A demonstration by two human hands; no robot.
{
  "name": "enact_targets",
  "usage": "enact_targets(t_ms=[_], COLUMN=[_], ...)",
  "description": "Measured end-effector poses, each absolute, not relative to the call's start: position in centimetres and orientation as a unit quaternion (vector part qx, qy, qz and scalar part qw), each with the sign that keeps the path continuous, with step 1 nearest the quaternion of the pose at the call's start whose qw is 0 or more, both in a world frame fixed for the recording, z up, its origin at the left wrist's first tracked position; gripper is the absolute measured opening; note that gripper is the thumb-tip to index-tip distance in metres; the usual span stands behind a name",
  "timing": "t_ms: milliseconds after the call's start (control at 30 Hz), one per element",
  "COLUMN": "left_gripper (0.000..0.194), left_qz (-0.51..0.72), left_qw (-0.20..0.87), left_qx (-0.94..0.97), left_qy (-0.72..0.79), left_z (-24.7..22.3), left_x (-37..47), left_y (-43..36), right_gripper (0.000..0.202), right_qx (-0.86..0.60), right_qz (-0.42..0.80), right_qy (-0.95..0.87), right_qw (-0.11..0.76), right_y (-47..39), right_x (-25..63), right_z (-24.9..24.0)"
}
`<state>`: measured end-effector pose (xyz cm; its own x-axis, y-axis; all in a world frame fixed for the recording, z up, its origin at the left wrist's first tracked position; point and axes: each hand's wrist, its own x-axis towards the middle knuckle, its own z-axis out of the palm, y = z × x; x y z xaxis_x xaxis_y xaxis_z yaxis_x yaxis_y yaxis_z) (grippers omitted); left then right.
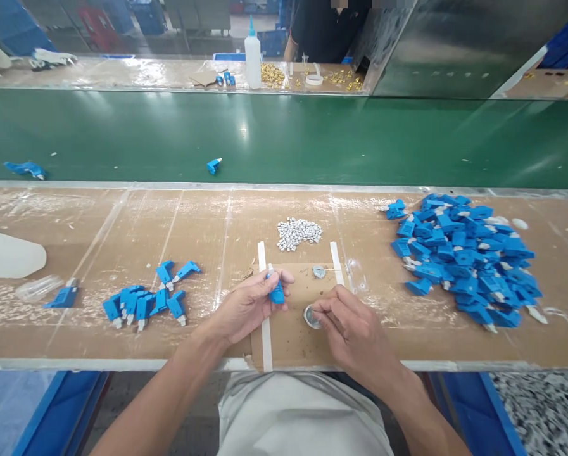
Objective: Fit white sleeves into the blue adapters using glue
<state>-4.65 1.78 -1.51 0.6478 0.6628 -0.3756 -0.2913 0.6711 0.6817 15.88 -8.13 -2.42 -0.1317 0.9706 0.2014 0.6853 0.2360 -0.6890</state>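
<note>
My left hand [252, 301] is closed around a blue plastic part [277, 292] with a pale tip pointing up. The fingers of my right hand [353, 326] are pinched together over a small round dish [311, 318] of greyish stuff. Whatever they may grip is hidden. Beyond the dish, a thin white stick lies by a grey-blue dab [318, 272] on the cardboard. A heap of small grey-white pieces [299, 234] sits farther back. To the right rises a big pile of blue parts [464, 253]; several more blue parts [144, 305] lie left of my left hand.
A green conveyor belt [284, 136] runs across behind the table, carrying one blue part [214, 166] near its middle. A white bottle [252, 60] and gold pieces [273, 75] stand on the far bench, where another person [328, 28] is. A white container [11, 254] lies at left.
</note>
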Motion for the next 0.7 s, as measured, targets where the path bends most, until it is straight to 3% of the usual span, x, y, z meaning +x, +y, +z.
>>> enact_targets(t_ms=[233, 433, 567, 700], left_gripper=[0.045, 0.054, 0.045, 0.025], left_qz=[0.239, 0.284, 0.282, 0.258], left_qw=[0.833, 0.818, 0.842, 0.873], left_qx=[0.387, 0.357, 0.331, 0.321], left_qy=[0.314, 0.351, 0.319, 0.26], left_z=[-1.3, -0.6, -0.2, 0.0], left_x=[-4.8, -4.0, -3.7, -3.5], left_y=[1.1, 1.0, 0.5, -0.3], right_gripper=[0.018, 0.015, 0.018, 0.021], right_qx=[-0.579, -0.596, -0.536, -0.519], right_qz=[0.29, 0.434, 0.524, 0.555], right_qy=[-0.673, -0.463, -0.329, -0.259], right_qw=[0.357, 0.492, 0.574, 0.596], right_y=[-8.1, -7.9, -7.3, -6.6], right_x=[16.3, 18.0, 18.5, 18.3], right_z=[-1.6, -1.8, -2.1, -1.7])
